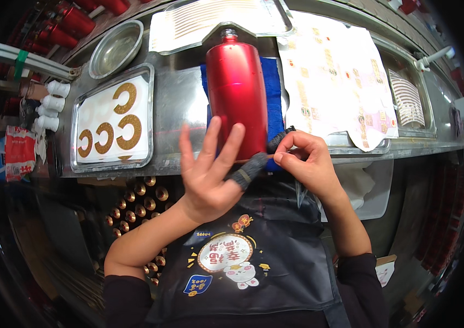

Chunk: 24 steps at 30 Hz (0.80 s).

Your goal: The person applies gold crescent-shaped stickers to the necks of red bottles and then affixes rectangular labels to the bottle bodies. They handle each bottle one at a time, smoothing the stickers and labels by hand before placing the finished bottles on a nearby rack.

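Observation:
A glossy red bottle (237, 90) lies on a blue cloth (273, 82) with its threaded neck pointing away from me. My left hand (208, 183) is at its base end, fingers spread and slightly blurred. A grey cover (249, 170) sleeves the left thumb, which is stretched along the near edge of the bottle. To the right of the base, my right hand (309, 164) pinches the end of a thin orange-brown strip (269, 157) between thumb and finger. The strip runs along the bottle's base edge toward the left thumb. Another dark grey cover (280, 139) shows beside the right fingers.
On the left, a metal tray (147, 120) holds gold C-shaped pieces, with a metal bowl (114, 50) behind it. White printed sheets (330, 76) lie at right, near a tray of curved strips (407, 95). Several gold caps (140, 188) stand below the bench edge.

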Each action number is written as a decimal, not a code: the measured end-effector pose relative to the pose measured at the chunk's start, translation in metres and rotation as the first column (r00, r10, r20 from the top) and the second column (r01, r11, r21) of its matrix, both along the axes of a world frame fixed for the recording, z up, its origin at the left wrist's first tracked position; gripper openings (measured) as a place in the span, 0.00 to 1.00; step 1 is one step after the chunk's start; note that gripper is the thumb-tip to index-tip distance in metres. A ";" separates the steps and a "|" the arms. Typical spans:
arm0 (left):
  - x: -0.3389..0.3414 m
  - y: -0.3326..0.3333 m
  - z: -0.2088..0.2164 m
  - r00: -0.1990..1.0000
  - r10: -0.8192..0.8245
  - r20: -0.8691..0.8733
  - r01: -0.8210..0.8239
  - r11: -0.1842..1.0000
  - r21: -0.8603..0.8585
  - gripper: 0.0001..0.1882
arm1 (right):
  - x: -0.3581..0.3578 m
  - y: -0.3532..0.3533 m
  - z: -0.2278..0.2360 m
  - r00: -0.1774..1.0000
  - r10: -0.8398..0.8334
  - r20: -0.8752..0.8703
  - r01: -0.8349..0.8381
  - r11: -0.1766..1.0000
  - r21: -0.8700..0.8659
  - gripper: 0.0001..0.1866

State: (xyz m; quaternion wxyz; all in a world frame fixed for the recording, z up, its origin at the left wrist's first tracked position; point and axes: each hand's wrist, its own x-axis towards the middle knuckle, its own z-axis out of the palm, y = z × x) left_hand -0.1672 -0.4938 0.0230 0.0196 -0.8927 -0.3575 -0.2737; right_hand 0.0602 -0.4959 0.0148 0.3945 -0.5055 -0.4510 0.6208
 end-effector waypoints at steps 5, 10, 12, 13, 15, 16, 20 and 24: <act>0.006 0.012 -0.006 0.985 0.101 0.137 -0.091 0.993 -0.078 0.34 | -0.002 0.000 -0.001 0.986 0.024 0.163 -0.033 0.998 0.054 0.05; -0.015 0.003 -0.019 0.941 0.128 0.315 -0.050 0.969 -0.243 0.35 | -0.002 -0.003 0.010 0.993 0.017 0.119 -0.023 0.998 0.052 0.06; -0.025 -0.006 -0.022 0.947 0.120 0.298 -0.041 0.966 -0.257 0.34 | -0.001 -0.005 0.018 0.994 -0.001 0.105 -0.005 0.998 0.056 0.06; -0.029 -0.010 -0.023 0.952 0.111 0.286 -0.034 0.965 -0.259 0.34 | -0.001 -0.006 0.022 0.993 -0.004 0.115 -0.004 0.998 0.068 0.06; -0.033 -0.017 -0.025 0.960 0.096 0.264 -0.021 0.962 -0.273 0.31 | 0.001 -0.008 0.028 0.990 0.001 0.141 -0.012 0.997 0.077 0.05; -0.034 -0.017 -0.027 0.970 0.103 0.221 -0.039 0.960 -0.276 0.29 | 0.002 -0.010 0.030 0.989 -0.001 0.148 -0.012 0.996 0.091 0.05; -0.035 -0.015 -0.029 0.982 0.065 0.177 -0.022 0.972 -0.234 0.23 | 0.005 -0.011 0.028 0.988 -0.025 0.152 0.007 0.993 0.114 0.05; -0.031 -0.011 -0.025 0.985 0.029 0.170 0.004 0.983 -0.186 0.22 | 0.006 -0.006 0.018 0.985 -0.041 0.166 0.024 0.994 0.102 0.05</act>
